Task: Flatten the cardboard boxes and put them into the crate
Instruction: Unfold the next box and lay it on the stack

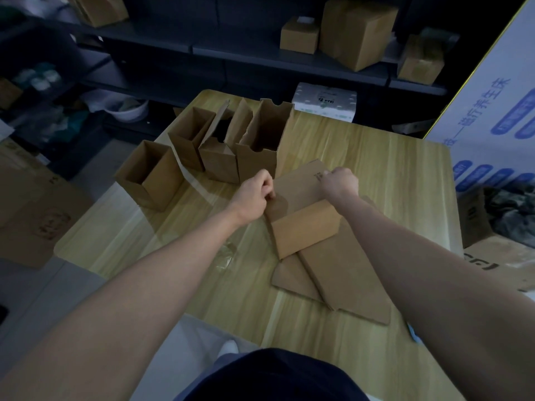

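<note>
Head view puts the half-collapsed box (pixel 304 228) just right of centre frame, lying on the table (pixel 130 238) with one long panel tipped away from me and its near face still standing up as a low wall. My left hand (pixel 254 195) is curled onto its left edge, fingers pinching the cardboard there. My right hand (pixel 338 183) is closed over the far right corner of the raised panel. The two hands are apart, one at each side of the same box.

I judge it light and dry, easy to shift with fingertips alone. It is single-wall corrugated board: stiff across the panels, willing to fold only along its scored creases. The best hold is at the edges and corners, where I can lever the walls over. Pressing mid-panel would only buckle it. The cut edges look slightly ragged, and the board could tear at a flap if I twist it.

Under it, towards lower centre, lie flattened sheets (pixel 344 273), overlapping and touching the box. A scrap of clear film (pixel 225 256), perhaps tape, sits just left of them.

Above and left of centre stand four upright boxes (pixel 260 140), open-topped and close together, not yet flattened. Beyond the table's far edge is a white carton (pixel 324 102), with dark shelves (pixel 260 62) holding more boxes along the top of the frame. I cannot pick out a crate anywhere.
</note>
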Demonstrator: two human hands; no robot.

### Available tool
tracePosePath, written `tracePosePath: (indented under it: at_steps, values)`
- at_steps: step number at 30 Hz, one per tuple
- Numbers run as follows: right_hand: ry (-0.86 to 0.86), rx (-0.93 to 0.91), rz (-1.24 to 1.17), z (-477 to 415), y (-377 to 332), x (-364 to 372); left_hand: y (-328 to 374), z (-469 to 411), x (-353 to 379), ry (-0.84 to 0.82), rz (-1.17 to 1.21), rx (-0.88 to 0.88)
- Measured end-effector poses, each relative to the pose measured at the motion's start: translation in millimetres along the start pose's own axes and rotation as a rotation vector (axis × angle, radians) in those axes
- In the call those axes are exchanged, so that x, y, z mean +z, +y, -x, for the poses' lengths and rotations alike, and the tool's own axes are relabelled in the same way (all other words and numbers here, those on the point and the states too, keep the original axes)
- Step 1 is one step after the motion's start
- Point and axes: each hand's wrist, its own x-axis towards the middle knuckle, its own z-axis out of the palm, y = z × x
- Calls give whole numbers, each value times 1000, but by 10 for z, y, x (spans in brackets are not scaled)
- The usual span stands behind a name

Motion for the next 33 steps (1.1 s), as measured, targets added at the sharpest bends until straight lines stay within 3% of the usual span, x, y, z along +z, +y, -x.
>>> tracePosePath:
  at_steps: [5,9,12,15,22,26,29,33]
  values:
    - [-3,26,17,-66,71,-44,25,-17,-143,56,173,-4]
    - [-2,19,49,-49,61,-31,61,-59,-138,-52,-49,69]
    - [-1,15,42,-31,53,-7,99,-78,-25,31,-71,72]
    - [5,25,80,-18,53,-20,116,-84,26,3,-99,75]
    - [11,73,65,-31,53,-79,209,9,-51,-34,136,1]
    - [11,147,-114,-125,161,-268,177,40,-256,50,690,-106]
    - [-6,163,-170,-139,185,-295,171,35,-289,4,890,-184]
    - [82,46,30,-24,-33,-240,230,-4,-319,50,1031,-249]
